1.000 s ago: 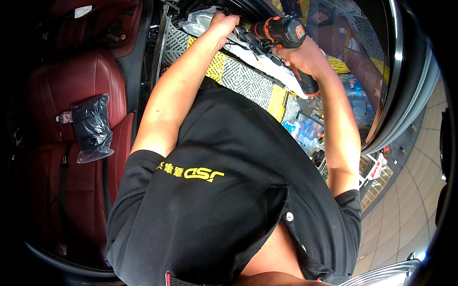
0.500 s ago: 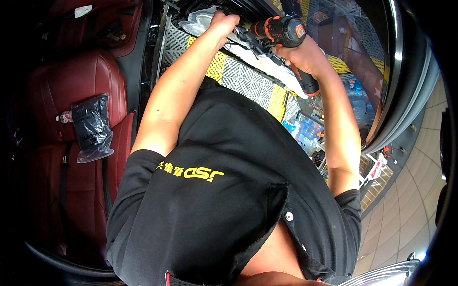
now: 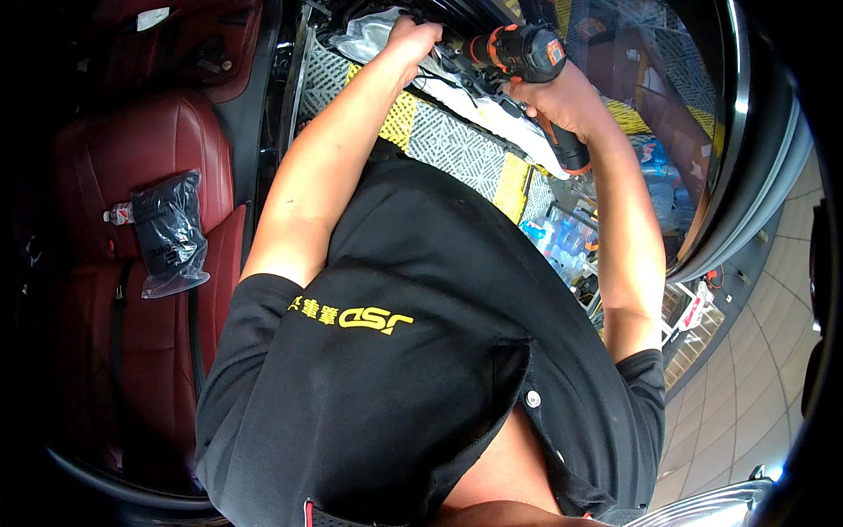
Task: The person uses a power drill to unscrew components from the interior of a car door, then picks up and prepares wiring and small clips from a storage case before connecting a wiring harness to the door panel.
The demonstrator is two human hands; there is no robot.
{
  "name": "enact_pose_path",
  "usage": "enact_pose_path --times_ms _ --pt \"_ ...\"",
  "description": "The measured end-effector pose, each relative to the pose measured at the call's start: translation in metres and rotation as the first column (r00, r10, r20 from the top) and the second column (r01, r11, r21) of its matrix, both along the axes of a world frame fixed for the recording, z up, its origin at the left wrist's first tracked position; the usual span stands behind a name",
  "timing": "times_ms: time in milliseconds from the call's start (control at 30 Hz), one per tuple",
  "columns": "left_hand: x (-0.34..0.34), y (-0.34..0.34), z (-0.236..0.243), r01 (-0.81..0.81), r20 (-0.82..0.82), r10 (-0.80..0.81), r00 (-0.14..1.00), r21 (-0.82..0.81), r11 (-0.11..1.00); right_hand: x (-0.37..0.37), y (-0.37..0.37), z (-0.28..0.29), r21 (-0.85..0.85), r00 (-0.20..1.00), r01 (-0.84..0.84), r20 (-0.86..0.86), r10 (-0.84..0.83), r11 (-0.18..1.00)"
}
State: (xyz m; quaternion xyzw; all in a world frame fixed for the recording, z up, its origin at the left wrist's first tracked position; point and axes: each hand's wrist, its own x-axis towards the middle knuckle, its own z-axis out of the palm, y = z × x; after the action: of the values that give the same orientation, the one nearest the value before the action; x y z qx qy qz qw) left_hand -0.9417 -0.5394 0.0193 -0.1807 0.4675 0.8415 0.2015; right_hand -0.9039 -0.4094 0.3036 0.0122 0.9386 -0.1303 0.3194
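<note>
My right hand (image 3: 559, 95) is wrapped round the grip of a black and orange cordless drill (image 3: 522, 53). The drill's chuck end faces left, toward dark parts along the opened car door (image 3: 479, 83), and its battery base hangs below my wrist. My left hand (image 3: 413, 46) is closed at the upper left end of those dark parts, left of the drill. What its fingers grip is hidden. Whitish sheeting (image 3: 367, 37) lies around and below the left hand, continuing as a pale strip beneath the drill. The drill's tip is hard to make out.
Dark red car seats (image 3: 167, 140) fill the left side, with a black plastic bag (image 3: 169, 233) and a small bottle (image 3: 118, 213) on them. Grey and yellow floor grating (image 3: 452, 145) lies below the door. Plastic bottles (image 3: 562, 241) stand near my right forearm. Door glass (image 3: 650, 70) rises at upper right.
The drill and my right hand have shifted slightly to the right and up. My left hand stays in nearly the same place.
</note>
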Motion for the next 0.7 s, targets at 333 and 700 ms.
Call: enact_pose_path --times_ms 333,700 --pt "0.0027 0.0016 0.0061 -0.055 0.043 0.057 0.997 -0.057 0.997 0.0009 0.0000 0.0015 -0.011 1.000 -0.011 -0.002 0.011 1.000" --pt "0.0009 -0.0016 0.0081 -0.059 0.078 0.064 0.995 -0.065 0.996 -0.0051 -0.0013 -0.0011 0.048 1.000 -0.025 0.012 0.024 0.999"
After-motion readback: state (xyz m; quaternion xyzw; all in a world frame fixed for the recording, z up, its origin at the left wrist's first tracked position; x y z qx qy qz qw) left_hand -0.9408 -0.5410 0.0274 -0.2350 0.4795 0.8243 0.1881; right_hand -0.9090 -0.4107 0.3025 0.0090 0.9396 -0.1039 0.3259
